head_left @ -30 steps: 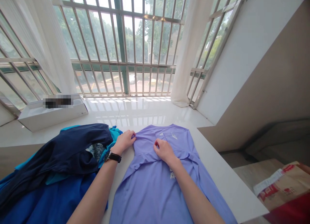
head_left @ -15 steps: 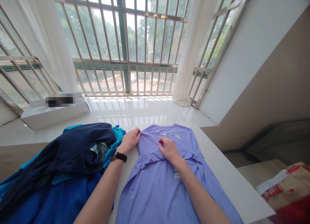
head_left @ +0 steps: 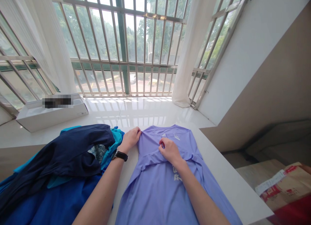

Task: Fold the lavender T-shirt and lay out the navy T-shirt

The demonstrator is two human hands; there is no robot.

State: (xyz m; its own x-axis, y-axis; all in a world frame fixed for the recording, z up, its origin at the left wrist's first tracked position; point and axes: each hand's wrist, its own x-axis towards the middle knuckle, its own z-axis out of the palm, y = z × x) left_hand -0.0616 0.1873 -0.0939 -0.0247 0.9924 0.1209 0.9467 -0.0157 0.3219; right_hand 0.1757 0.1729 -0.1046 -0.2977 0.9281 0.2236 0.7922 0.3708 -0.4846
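Observation:
A lilac T-shirt (head_left: 155, 189) lies flat on the white counter (head_left: 223, 173), its collar toward the window. My left hand (head_left: 131, 139), with a black watch on the wrist, pinches the shirt's left shoulder edge. My right hand (head_left: 168, 149) is closed on the fabric just below the collar, near the shirt's middle. A fold line runs across the shirt under both hands, and white print shows by my right forearm.
A heap of navy, teal and blue clothes (head_left: 60, 163) lies at the left. A long white box (head_left: 52, 111) sits on the glossy sill by the barred window. White curtains (head_left: 187, 56) hang at both sides. A cardboard package (head_left: 284, 186) lies low right, past the counter's edge.
Both hands have shifted slightly toward the collar while keeping hold of the shirt, and the fabric has been drawn up a little. The view has swayed slightly.

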